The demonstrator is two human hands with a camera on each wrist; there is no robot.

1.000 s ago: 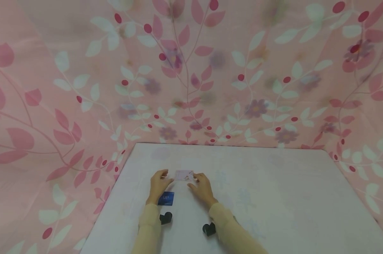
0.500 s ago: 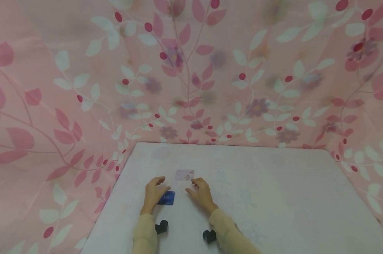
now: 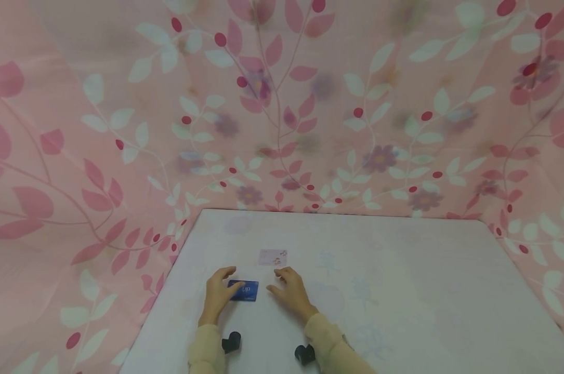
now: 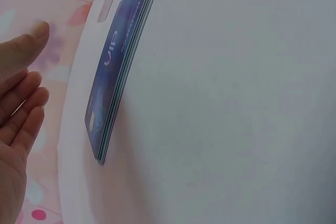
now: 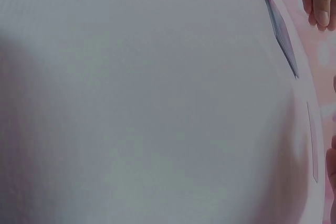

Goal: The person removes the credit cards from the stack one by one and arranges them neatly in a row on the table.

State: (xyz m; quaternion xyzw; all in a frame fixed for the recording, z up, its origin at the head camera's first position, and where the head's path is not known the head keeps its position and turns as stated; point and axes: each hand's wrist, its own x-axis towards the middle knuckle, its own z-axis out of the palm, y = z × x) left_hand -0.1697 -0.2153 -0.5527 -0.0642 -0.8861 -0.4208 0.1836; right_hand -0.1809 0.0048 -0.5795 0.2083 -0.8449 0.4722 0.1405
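Observation:
A blue card [image 3: 244,291] marked VIP lies on the white table; the left wrist view shows it as the top of a small stack of cards [image 4: 116,72]. Beyond it lies a pale pink card [image 3: 273,257] with a small printed pattern. My left hand [image 3: 218,293] is at the left end of the stack, thumb overlapping it in the head view, fingers loosely bent. From its wrist camera, that hand [image 4: 18,93] appears apart from the stack and holds nothing. My right hand [image 3: 292,293] hovers right of the stack, thumb and fingers apart, gripping nothing.
The white table [image 3: 403,291] carries faint bluish marks on its right side. Floral pink cloth [image 3: 310,104] hangs behind and beside it. Black wrist pieces, one at the left sleeve [image 3: 232,342] and one at the right sleeve [image 3: 305,355], stick out inward.
Both hands have drawn back from the pink card toward the near side. The left hand has come down and left to the blue stack, uncovering more of it. The pink card stays put.

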